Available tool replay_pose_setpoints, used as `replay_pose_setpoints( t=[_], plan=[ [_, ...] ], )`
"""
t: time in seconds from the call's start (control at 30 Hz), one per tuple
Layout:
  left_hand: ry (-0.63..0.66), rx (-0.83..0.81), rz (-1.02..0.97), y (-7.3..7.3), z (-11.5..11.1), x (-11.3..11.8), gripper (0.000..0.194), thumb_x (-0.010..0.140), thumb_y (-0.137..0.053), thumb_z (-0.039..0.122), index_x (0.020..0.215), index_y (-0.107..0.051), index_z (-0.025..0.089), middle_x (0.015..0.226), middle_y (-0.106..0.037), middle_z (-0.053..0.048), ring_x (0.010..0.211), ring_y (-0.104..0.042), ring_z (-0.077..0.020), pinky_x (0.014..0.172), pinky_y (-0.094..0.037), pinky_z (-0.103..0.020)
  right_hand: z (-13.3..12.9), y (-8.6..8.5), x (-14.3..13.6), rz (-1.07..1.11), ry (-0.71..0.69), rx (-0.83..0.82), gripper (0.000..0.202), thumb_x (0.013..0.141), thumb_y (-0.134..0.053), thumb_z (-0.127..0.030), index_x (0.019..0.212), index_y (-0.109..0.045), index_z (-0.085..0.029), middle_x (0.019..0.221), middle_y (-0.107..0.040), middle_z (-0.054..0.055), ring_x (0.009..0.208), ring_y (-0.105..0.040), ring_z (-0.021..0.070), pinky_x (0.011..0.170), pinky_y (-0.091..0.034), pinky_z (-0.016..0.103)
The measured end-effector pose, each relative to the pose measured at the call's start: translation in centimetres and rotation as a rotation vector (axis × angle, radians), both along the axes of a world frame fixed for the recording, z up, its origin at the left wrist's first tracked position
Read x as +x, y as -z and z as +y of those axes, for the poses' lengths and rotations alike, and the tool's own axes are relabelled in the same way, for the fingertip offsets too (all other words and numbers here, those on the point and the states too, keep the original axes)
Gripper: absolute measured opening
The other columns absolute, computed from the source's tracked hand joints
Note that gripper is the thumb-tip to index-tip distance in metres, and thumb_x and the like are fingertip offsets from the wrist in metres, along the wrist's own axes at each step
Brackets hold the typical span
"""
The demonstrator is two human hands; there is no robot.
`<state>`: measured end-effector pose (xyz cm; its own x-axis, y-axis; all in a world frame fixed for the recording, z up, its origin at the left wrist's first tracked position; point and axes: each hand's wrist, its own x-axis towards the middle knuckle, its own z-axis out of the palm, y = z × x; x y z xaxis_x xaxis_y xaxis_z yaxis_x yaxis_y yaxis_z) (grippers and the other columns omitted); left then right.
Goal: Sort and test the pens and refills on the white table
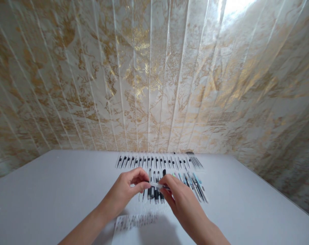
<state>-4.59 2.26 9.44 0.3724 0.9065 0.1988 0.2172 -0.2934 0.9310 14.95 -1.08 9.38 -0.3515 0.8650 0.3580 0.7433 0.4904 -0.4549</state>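
Note:
Above the table's middle, my left hand [126, 185] and my right hand [178, 192] face each other. Between them lies a thin pen [156, 184], pale and clear on the left and darker on the right, roughly level. My left thumb and forefinger pinch its left end. The right fingers are closed round its darker part, which they partly hide. Beneath the hands is a group of pens [156, 195] with black and clear parts, partly covered by my fingers. To the right of them lie several pens in light blue, black and white [195, 185].
Along the back of the white table [67, 183] runs a row of slim clear and black pen parts [150, 161]. Several dark thin rods [195, 160] end that row. A sheet of paper with writing [134, 223] lies in front. Gold-patterned sheeting [144, 75] hangs behind.

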Motion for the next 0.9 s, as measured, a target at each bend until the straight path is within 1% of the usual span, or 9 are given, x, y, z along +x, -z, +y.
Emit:
replay_pose_setpoints(
  t=[0.13,0.2,0.27,0.37,0.5,0.6,0.73,0.9],
  plan=[
    [-0.053,0.009,0.004,0.2,0.1,-0.2,0.013,0.078,-0.063,0.032,0.081,-0.062,0.019,0.075,-0.062,0.002,0.071,-0.057,-0.0142,0.07,-0.047,-0.027,0.0,0.0,0.0,0.028,0.013,0.041,0.015,0.085,-0.044,-0.008,0.087,-0.048,-0.022,0.085,-0.063,0.004,0.073,-0.06,0.0185,0.063,-0.046,0.028],
    [-0.052,0.017,0.014,0.2,0.0,-0.2,0.014,0.079,-0.062,0.032,0.085,-0.065,0.019,0.08,-0.065,0.0,0.075,-0.059,-0.0158,0.073,-0.048,-0.029,0.0,0.1,0.0,0.028,0.022,0.05,0.015,0.086,-0.044,-0.008,0.087,-0.047,-0.022,0.084,-0.063,0.004,0.072,-0.06,0.0184,0.062,-0.046,0.028],
    [-0.041,0.001,0.017,0.2,-0.1,0.0,0.015,0.079,-0.061,0.031,0.087,-0.067,0.02,0.082,-0.066,-0.001,0.076,-0.06,-0.0159,0.073,-0.048,-0.029,-0.1,0.1,0.0,0.017,0.024,0.051,0.014,0.086,-0.044,-0.008,0.088,-0.047,-0.022,0.084,-0.062,0.004,0.072,-0.06,0.0185,0.062,-0.046,0.028],
    [-0.035,-0.045,-0.013,0.2,-0.3,0.3,0.015,0.078,-0.063,0.029,0.089,-0.066,0.019,0.08,-0.066,0.0,0.073,-0.06,-0.0152,0.07,-0.049,-0.028,-0.2,0.1,-0.1,0.007,0.017,0.054,0.015,0.086,-0.044,-0.007,0.089,-0.048,-0.021,0.085,-0.063,0.004,0.072,-0.06,0.0183,0.062,-0.046,0.027],
    [-0.032,-0.068,-0.049,0.2,-0.6,0.5,0.013,0.075,-0.066,0.028,0.079,-0.06,0.018,0.068,-0.061,0.004,0.065,-0.058,-0.0128,0.066,-0.047,-0.026,-0.3,0.1,-0.1,-0.007,-0.006,0.087,0.015,0.086,-0.046,-0.006,0.091,-0.051,-0.02,0.087,-0.063,0.005,0.072,-0.06,0.0174,0.061,-0.046,0.026],
    [-0.015,-0.106,-0.037,-0.1,-0.6,0.3,0.013,0.076,-0.066,0.03,0.075,-0.06,0.018,0.061,-0.059,0.005,0.059,-0.056,-0.0119,0.061,-0.045,-0.025,-0.4,0.0,-0.1,-0.037,-0.01,0.166,0.013,0.087,-0.049,-0.008,0.09,-0.053,-0.02,0.084,-0.062,0.004,0.07,-0.058,0.0171,0.06,-0.044,0.026],
    [-0.012,-0.106,0.018,-0.7,-0.8,0.0,0.012,0.077,-0.064,0.03,0.076,-0.064,0.018,0.059,-0.06,0.004,0.058,-0.056,-0.0128,0.061,-0.045,-0.025,-0.4,0.0,-0.2,-0.093,-0.002,0.279,0.01,0.089,-0.048,-0.011,0.087,-0.054,-0.019,0.078,-0.061,0.003,0.069,-0.055,0.0173,0.06,-0.041,0.027],
    [-0.016,-0.019,0.117,-1.6,-1.0,-0.2,0.013,0.078,-0.062,0.027,0.083,-0.071,0.019,0.067,-0.065,0.001,0.065,-0.059,-0.0147,0.067,-0.046,-0.027,-0.3,-0.1,-0.1,-0.084,0.0,0.284,0.011,0.089,-0.048,-0.01,0.088,-0.054,-0.018,0.08,-0.061,0.003,0.068,-0.054,0.0164,0.058,-0.039,0.025]
  ],
)
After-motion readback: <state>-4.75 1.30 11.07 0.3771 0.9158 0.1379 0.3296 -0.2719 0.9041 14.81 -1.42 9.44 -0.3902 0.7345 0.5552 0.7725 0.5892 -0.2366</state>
